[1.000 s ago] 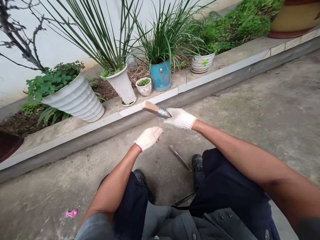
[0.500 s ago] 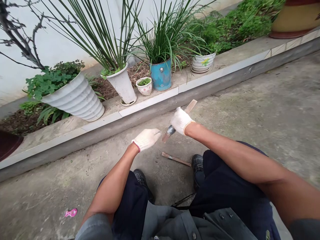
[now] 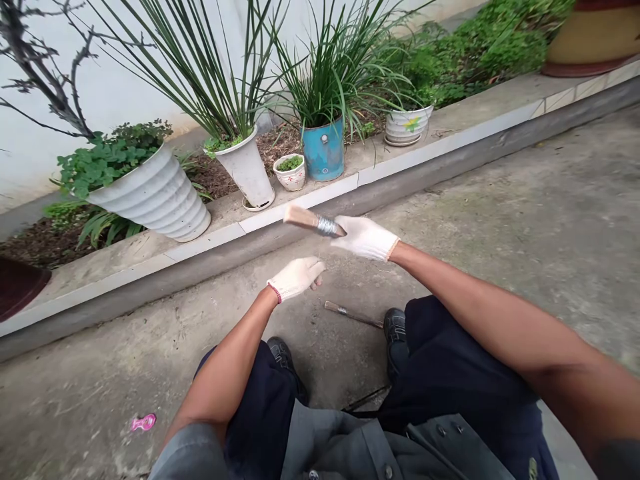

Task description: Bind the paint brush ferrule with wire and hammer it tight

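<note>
Swung round to point left, the flat brush (image 3: 315, 225) is now clamped in the right hand (image 3: 365, 238), near the kerb (image 3: 300, 220); the left hand (image 3: 296, 278) stays open, empty and apart.

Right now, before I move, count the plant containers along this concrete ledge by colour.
White: 4 (white ribbed pot, white tapered pot, small white floral pot, white striped pot)
Blue: 1 (blue metal can)
Yellow: 1 (yellow pot with reddish base)
Dark red: 1 (dark red rounded container, cut off by the frame)
Total: 7
</note>
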{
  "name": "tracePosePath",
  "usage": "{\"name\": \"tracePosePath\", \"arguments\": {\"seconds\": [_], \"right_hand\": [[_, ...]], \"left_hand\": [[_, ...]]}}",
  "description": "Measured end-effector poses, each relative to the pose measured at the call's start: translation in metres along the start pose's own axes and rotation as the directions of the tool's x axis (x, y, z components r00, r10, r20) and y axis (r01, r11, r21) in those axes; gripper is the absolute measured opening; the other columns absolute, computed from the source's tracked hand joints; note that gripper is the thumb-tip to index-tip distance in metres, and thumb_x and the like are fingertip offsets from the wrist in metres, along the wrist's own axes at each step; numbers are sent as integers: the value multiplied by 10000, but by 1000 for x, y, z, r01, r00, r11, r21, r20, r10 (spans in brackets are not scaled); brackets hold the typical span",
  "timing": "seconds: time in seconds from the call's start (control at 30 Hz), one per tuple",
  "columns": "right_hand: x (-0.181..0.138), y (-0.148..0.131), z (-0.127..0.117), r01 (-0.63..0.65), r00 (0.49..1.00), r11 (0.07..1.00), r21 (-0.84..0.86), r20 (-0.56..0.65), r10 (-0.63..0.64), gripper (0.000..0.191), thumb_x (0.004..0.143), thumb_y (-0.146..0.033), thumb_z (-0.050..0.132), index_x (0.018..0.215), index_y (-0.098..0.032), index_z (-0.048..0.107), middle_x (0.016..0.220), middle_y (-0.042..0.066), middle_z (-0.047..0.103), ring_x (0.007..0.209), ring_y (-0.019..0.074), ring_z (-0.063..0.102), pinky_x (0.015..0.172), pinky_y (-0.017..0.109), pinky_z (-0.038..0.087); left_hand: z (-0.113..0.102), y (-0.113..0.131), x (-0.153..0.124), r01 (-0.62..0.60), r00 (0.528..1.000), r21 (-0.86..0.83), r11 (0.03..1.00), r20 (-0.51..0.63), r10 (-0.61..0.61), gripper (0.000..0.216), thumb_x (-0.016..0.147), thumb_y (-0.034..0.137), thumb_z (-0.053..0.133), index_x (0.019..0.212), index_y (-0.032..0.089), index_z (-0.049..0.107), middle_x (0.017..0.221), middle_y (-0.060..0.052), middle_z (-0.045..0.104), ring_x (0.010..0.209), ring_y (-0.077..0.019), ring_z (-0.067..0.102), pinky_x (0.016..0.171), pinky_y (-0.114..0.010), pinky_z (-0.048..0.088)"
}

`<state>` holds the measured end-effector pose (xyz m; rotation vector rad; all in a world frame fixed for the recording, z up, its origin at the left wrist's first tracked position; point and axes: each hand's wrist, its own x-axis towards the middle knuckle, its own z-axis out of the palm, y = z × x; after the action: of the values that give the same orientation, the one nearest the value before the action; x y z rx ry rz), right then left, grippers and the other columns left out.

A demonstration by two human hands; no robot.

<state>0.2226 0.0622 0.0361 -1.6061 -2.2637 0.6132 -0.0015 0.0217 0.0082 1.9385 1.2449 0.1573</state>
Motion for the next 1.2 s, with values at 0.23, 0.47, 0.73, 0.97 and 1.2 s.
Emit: {"name": "tracePosePath", "arguments": {"seconds": [0.23, 0.47, 0.73, 0.97, 1.2], "right_hand": [[16, 19, 1, -160, 987, 907, -390, -86, 137, 276, 931, -205, 515, 1113, -144, 714, 1032, 194, 739, 943, 283, 695, 783, 340, 419], [6, 10, 24, 120, 974, 675, -728, 217, 61, 235, 873, -146, 572, 949, -102, 790, 991, 210, 757, 998, 305, 663, 1000, 474, 368], [-21, 8, 7, 428, 852, 870, -244, 430, -298, 157, 804, -177, 606, 901, -193, 728, 912, 72, 738, 801, 188, 625, 739, 280, 386], [-15, -6, -13, 6, 1000, 998, -56, 8, -6, 317, 865, -486, 612, 989, -197, 656, 834, 34, 689, 719, 166, 582, 628, 257, 348], [1, 13, -1, -153, 986, 914, -375, -121, 116, 294, 937, -239, 504, 1127, -148, 708, 1032, 185, 739, 928, 265, 685, 752, 323, 415]], "left_hand": [[4, 9, -4, 56, 991, 49, 997, 119, -62, 392, 987, 493, 413, 835, 201, 627, 674, 8, 672, 512, -138, 601, 582, -258, 458], [-17, 10, -7, 14, 997, 286, 958, -77, 9, 387, 995, 413, 391, 857, 207, 689, 681, 3, 665, 633, -167, 590, 641, -271, 419], [-35, -3, -10, 70, 978, 223, 972, -209, -23, 395, 999, 453, 417, 873, 191, 683, 689, -2, 661, 642, -162, 593, 635, -264, 417], [-11, 8, -5, -27, 992, 124, 992, -120, 42, 462, 1035, 497, 354, 881, 189, 662, 713, -7, 677, 609, -154, 607, 651, -266, 456], [3, 19, -4, -61, 998, 262, 963, 19, 58, 407, 1032, 439, 386, 846, 217, 672, 692, -4, 673, 639, -183, 608, 670, -280, 430]]}}
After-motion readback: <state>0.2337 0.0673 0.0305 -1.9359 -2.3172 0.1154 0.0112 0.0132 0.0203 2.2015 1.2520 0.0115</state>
